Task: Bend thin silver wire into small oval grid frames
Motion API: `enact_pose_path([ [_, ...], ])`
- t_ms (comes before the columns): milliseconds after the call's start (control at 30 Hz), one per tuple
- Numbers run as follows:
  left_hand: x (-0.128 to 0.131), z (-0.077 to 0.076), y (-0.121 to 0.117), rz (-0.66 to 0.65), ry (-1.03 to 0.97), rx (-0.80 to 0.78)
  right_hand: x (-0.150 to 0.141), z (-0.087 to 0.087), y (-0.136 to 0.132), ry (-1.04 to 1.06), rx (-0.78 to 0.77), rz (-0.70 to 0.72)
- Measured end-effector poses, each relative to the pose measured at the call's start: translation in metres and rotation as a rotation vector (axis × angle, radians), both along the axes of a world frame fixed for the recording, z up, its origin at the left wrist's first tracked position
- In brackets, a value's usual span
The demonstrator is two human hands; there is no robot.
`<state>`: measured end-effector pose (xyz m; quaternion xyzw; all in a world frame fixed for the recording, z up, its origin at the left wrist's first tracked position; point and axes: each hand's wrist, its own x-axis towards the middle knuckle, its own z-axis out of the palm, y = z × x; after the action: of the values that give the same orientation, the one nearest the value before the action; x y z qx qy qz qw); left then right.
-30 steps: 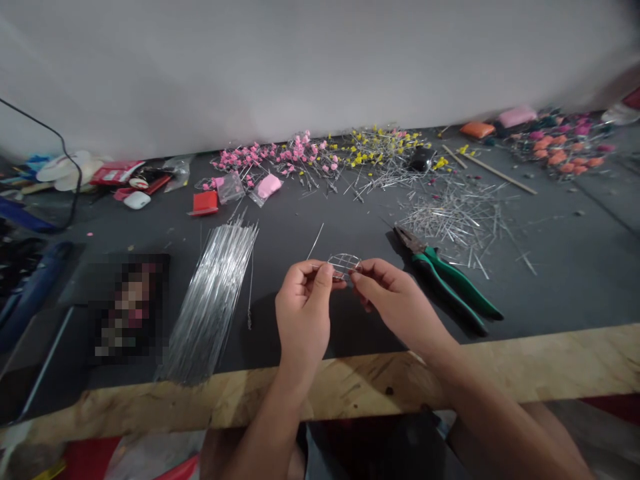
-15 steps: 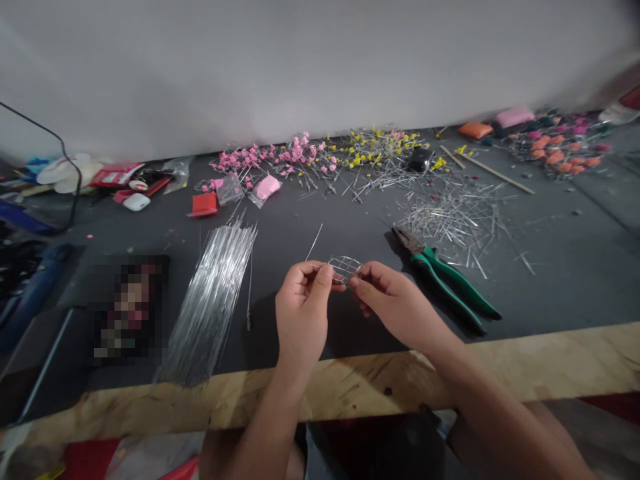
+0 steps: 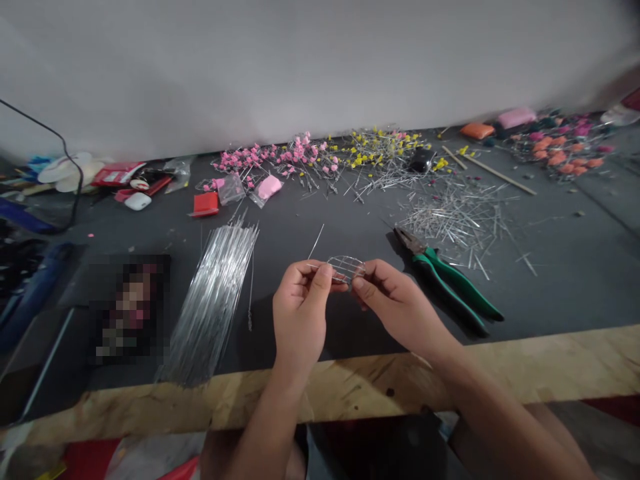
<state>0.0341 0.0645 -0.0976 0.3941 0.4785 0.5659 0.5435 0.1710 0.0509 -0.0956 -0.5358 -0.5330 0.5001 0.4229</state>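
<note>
A small curved lattice of thin silvery wire [image 3: 346, 265] is held up over the dark tabletop, between both hands. My left hand [image 3: 304, 300] pinches its left side with thumb and fingers. At its right edge, my right hand [image 3: 387, 290] grips the wire between thumb and forefinger. One loose wire end [image 3: 316, 241] sticks up beyond the left fingers. To the right lie pliers [image 3: 445, 277] with green and black handles, apart from the hand. A thick bundle of straight wires [image 3: 213, 300] rests to the left, with a single wire with a coiled end [image 3: 250, 317] beside it.
Along the wall lie pink-tipped wires [image 3: 300, 150], yellow-tipped wires [image 3: 380, 147] and orange-tipped wires [image 3: 555, 153]. Loose wire pieces [image 3: 450, 217] are scattered behind the pliers. A red packet [image 3: 205, 204], a wooden stick [image 3: 500, 175] and a blurred dark item [image 3: 133, 307] also lie there.
My right hand has shifted slightly right along the wire lattice, and more of the mesh shows between the hands. The left hand keeps its pinch.
</note>
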Motion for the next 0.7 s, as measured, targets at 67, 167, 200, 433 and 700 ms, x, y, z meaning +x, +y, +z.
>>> enact_pose_path([
  [67, -0.0002, 0.0009, -0.0002, 0.013, 0.02, 0.019, -0.002, 0.001, 0.0008, 0.038, -0.037, -0.026],
  [167, -0.0005, 0.003, -0.0012, 0.024, 0.067, 0.045, -0.0035, 0.0022, 0.0028, 0.087, -0.09, -0.053],
  [200, -0.0007, 0.0037, -0.0015, 0.024, 0.078, 0.049, -0.0035, 0.0025, 0.0034, 0.099, -0.104, -0.054],
  [433, -0.0016, 0.0052, 0.0003, -0.027, 0.095, 0.038, -0.0007, -0.0004, 0.0048, 0.134, -0.123, -0.044],
  [700, 0.0039, 0.0046, -0.0018, -0.131, 0.055, -0.009, 0.0029, -0.0027, 0.0044, 0.072, -0.117, -0.046],
])
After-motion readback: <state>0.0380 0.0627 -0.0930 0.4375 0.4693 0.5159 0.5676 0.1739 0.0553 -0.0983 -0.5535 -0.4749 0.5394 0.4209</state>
